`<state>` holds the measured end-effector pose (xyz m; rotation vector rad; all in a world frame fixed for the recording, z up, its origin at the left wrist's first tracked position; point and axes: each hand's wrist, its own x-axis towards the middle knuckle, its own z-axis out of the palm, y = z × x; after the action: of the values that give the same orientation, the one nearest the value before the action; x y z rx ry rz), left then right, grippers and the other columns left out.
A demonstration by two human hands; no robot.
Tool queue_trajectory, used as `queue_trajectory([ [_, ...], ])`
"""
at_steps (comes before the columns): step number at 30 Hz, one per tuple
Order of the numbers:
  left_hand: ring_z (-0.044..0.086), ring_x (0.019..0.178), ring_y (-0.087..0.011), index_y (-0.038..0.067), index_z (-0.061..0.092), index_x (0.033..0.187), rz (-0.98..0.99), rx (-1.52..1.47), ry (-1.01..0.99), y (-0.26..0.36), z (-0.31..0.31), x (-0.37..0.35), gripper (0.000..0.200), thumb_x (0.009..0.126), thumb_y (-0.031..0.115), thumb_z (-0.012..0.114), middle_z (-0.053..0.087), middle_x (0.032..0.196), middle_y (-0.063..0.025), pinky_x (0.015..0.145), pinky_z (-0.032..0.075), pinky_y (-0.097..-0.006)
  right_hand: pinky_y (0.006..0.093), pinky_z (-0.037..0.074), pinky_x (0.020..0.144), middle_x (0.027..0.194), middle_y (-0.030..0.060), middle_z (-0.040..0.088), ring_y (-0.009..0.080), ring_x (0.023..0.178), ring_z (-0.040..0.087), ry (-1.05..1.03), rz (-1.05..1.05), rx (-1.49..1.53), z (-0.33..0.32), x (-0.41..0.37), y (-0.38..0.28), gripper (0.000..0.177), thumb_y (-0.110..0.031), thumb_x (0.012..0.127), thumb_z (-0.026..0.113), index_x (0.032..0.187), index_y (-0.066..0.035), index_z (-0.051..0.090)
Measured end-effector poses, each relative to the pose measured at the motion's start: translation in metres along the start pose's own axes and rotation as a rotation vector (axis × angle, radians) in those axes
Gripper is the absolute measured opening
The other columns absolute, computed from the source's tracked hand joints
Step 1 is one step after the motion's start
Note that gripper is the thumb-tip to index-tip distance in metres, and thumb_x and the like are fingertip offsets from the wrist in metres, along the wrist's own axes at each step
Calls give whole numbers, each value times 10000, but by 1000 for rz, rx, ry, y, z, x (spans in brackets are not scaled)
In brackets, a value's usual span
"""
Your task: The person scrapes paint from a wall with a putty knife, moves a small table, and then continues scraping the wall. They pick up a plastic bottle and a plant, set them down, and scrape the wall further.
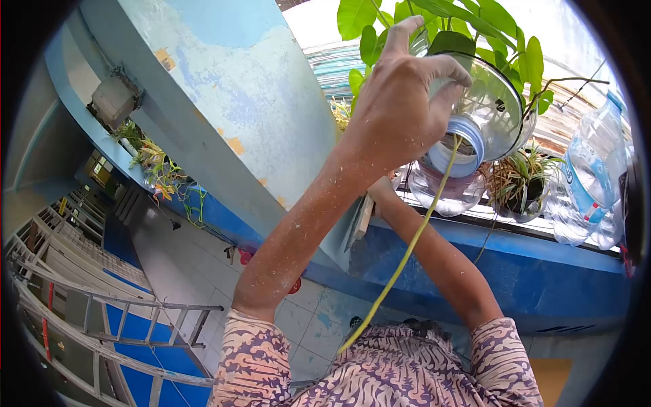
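My left hand (407, 102) reaches up at the side of a clear plastic bottle planter (502, 112), fingers around its edge; the contact is partly hidden. One finger points upward near the rim and another crosses in front of the plastic. The planter's ringed neck (468, 146) faces me, and a long yellow-green cord or stem (407, 254) comes out of it and hangs down toward my shirt. Broad green leaves (468, 24) rise behind the planter. My right hand is mostly hidden behind my left wrist; its wrist (385, 193) is beside a flat wooden piece (363, 217).
A blue ledge (502, 251) runs below the planter, holding a small spiky plant (522, 180) and a large water bottle (593, 159). A peeling pale-blue pillar (230, 95) stands on the left. Metal ladders (102, 339) lean at lower left above the tiled floor.
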<state>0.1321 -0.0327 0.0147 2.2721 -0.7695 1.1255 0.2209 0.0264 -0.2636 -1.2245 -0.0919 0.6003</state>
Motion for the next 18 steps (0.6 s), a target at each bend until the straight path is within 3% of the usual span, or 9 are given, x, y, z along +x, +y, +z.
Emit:
queue_trajectory([
  [3, 412, 1447, -547, 112, 801, 1186, 65, 0, -42, -4, -8, -18, 390, 816, 27, 711, 335, 1580, -398, 1215, 368, -539, 399, 602, 835, 1134, 60, 720, 218, 990, 716, -362, -185, 235, -5, -58, -44, 368, -284, 1022, 656, 1318, -77, 587],
  [4, 322, 1525, -490, 251, 523, 1565, 126, 78, -125, -18, -14, -31, 722, 874, 70, 627, 249, 1674, -291, 1229, 319, -548, 414, 569, 782, 1113, 142, 680, 287, 931, 689, -330, -111, 303, -25, 12, -1, 445, 20, 669, 617, 1108, 80, 655],
  [5, 322, 1525, -490, 251, 523, 1565, 118, 90, -112, -18, -16, -39, 722, 874, 70, 627, 249, 1674, -291, 1229, 319, -548, 414, 569, 782, 1113, 142, 680, 287, 931, 689, -343, -107, 290, -35, -3, -17, 445, 20, 669, 617, 1108, 80, 655],
  [7, 336, 1518, -493, 260, 488, 1588, 26, 55, -74, -8, -15, -60, 784, 852, 27, 627, 250, 1679, -277, 1207, 361, -541, 402, 609, 866, 1167, 124, 693, 280, 1008, 709, -528, -490, 286, -49, -60, -67, 487, -30, 783, 684, 1261, 32, 623],
  [8, 307, 1533, -491, 276, 445, 1611, -35, 0, -88, -4, -15, -70, 925, 764, -5, 687, 165, 1716, -247, 1206, 370, -537, 402, 609, 866, 1167, 124, 693, 280, 1008, 709, -537, -484, 277, -46, -59, -68, 487, -30, 783, 684, 1261, 32, 623],
  [12, 209, 1572, -474, 284, 360, 1649, -158, -189, -157, 0, -8, -103, 1129, 668, 99, 887, -5, 1744, -206, 1196, 384, -560, 404, 612, 872, 1178, 127, 693, 280, 1016, 711, -528, -388, 318, -102, -65, -53, 484, -48, 802, 689, 1274, 25, 617],
  [13, 209, 1572, -474, 284, 360, 1649, -168, -197, -153, 2, -5, -109, 1129, 668, 99, 887, -5, 1744, -206, 1196, 384, -560, 404, 612, 873, 1181, 128, 693, 279, 1018, 712, -517, -360, 331, -113, -68, -48, 483, -53, 806, 691, 1277, 23, 615],
  [15, 45, 1588, -509, 351, 316, 1655, -177, -82, -100, 16, -2, -117, 1121, 722, 189, 914, -26, 1730, -253, 1219, 318, -602, 405, 613, 875, 1186, 129, 693, 279, 1021, 712, -494, -308, 358, -126, -75, -40, 482, -61, 816, 693, 1284, 20, 612],
  [18, 151, 1568, -500, 290, 360, 1644, -124, 164, 74, 35, 18, -127, 1058, 755, 316, 932, 67, 1706, -273, 1201, 356, -579, 406, 615, 879, 1194, 131, 693, 278, 1027, 714, -479, -237, 393, -147, -80, -35, 480, -75, 830, 697, 1293, 15, 607],
])
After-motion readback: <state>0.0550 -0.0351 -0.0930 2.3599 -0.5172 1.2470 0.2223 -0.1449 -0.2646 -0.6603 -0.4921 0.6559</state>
